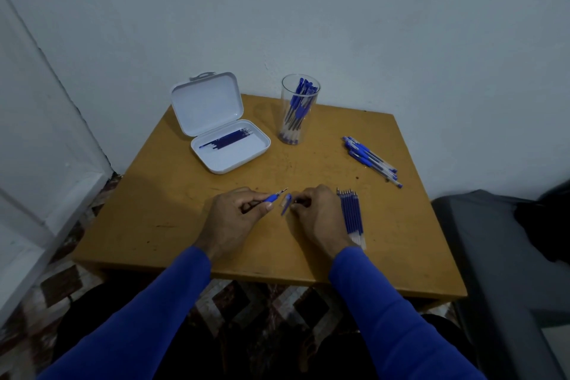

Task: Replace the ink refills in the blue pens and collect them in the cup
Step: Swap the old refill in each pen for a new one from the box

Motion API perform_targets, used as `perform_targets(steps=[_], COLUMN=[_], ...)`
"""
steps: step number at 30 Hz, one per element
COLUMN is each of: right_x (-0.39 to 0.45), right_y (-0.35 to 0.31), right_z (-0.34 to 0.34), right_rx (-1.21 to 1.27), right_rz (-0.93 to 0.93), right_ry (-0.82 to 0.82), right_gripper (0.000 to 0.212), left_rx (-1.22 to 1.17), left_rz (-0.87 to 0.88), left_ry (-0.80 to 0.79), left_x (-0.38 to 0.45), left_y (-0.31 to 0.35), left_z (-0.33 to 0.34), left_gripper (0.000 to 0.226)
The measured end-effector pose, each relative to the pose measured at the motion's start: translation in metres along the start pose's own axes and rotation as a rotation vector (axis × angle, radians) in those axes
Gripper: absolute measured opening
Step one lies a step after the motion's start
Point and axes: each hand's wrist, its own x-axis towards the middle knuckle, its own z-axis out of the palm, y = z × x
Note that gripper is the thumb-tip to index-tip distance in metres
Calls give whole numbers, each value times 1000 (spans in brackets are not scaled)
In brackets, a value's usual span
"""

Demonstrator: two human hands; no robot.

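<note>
My left hand (236, 216) grips a blue pen (274, 197) by its grip section, tip pointing up and to the right. My right hand (317, 213) pinches a small blue pen cap (286, 203) a little to the right of that tip. A row of blue refills (351, 216) lies on the table just right of my right hand. Several blue pens (371, 160) lie in a loose pile at the table's right side. A clear cup (299, 108) at the back holds several blue pens standing upright.
An open white plastic case (228, 145) at the back left holds several dark refills. The wooden table (172, 210) stands against a white wall. A grey seat (499, 256) is close on the right. Patterned floor shows below the front edge.
</note>
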Motion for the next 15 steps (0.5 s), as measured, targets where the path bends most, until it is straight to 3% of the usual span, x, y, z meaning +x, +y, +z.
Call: perform_targets(steps=[5,10,15], right_x=[-1,-8,-17], right_y=[2,4,-5], right_z=[-3,1,2], right_rx=[13,175,652], right_rz=[-38,-39,-5], right_ry=[9,191,-4], right_gripper=[20,16,8], left_rx=[18,13,26], left_rz=[6,5,19], left_ry=[-1,-1,-12], left_x=[1,1,1], left_y=[-2,-3,0], left_z=[-1,0,-1], left_gripper=[21,21,24])
